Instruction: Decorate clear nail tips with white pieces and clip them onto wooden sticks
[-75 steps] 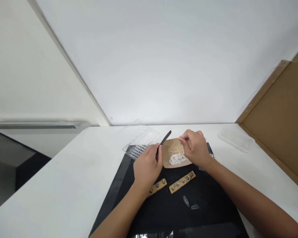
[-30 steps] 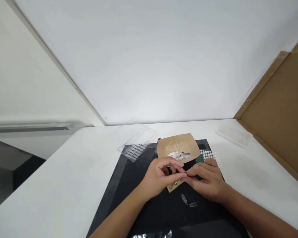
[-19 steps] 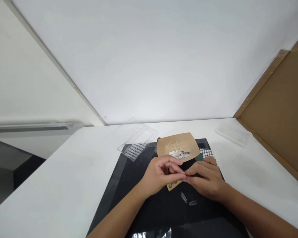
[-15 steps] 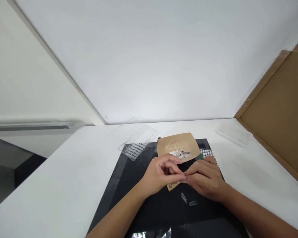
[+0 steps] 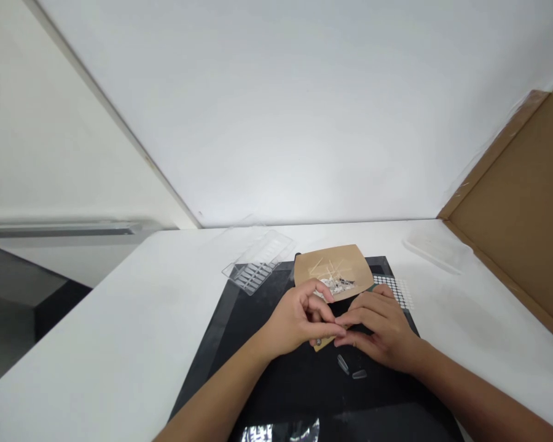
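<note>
My left hand (image 5: 304, 322) and my right hand (image 5: 380, 325) meet over the black mat, their fingertips touching. Thumb and fingers of the left are pinched together; the right's thumb and fingers close in from the other side. What sits between them is too small and covered to make out. Partly hidden beneath the hands is a yellowish-tan piece (image 5: 323, 344) with a small round metal part (image 5: 318, 341) near its left end. Just below lie two clear false nail tips (image 5: 343, 364), (image 5: 359, 374) on the mat.
A brown paper tray (image 5: 308, 270) holding sticks and white scraps stands behind the hands. To its left rests a clear plastic case with compartments (image 5: 253, 276). A sheet of white dots (image 5: 399, 291) and a clear lid (image 5: 437, 253) lie right. Cardboard (image 5: 516, 209) borders the white table (image 5: 120, 344).
My right hand's fingers have shifted slightly left, over the left fingertips, and its thumb has spread lower. The view has shifted a little; the nail tips stay on the mat.
</note>
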A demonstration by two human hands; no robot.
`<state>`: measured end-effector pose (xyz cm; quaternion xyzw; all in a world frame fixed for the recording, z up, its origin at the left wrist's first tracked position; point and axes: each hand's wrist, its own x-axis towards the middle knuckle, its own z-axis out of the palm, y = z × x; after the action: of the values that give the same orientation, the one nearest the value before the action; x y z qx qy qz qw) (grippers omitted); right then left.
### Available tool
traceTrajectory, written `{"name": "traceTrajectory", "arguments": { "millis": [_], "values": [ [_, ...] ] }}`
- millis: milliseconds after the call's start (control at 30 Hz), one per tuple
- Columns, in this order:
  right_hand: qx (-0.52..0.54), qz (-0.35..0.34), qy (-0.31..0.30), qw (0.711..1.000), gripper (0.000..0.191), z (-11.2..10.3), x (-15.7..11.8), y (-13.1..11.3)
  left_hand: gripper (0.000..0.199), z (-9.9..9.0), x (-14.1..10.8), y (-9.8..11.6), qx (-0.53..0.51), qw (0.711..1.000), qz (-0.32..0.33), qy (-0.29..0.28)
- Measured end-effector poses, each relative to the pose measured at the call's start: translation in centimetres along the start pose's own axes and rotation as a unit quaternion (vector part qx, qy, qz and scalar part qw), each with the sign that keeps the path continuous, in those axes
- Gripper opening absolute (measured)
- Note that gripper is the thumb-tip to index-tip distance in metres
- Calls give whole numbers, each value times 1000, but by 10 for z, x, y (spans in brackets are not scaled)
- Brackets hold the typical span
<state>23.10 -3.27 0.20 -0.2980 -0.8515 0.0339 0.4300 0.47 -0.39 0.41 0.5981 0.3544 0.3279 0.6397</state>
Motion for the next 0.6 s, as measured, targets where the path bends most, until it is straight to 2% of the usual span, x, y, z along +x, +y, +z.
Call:
{"name": "traceTrajectory", "arguments": {
  "millis": [133,233,300,433,600],
  "values": [
    [17,14,-7,1000,22,5,-1,-1,42,-4,1,6,101,992,72,24],
    [34,28,-28,999,26,12,-3,-2,25,-6,2,11,208,965,133,92],
    [39,32,-45,998,27,16,-4,-3,21,-6,2,14,253,944,156,140],
    [28,42,-73,996,24,22,-2,-7,20,-5,1,14,274,915,194,225],
    [-2,55,-95,994,25,28,0,-10,21,-5,-1,11,272,884,234,300]
  ]
}}
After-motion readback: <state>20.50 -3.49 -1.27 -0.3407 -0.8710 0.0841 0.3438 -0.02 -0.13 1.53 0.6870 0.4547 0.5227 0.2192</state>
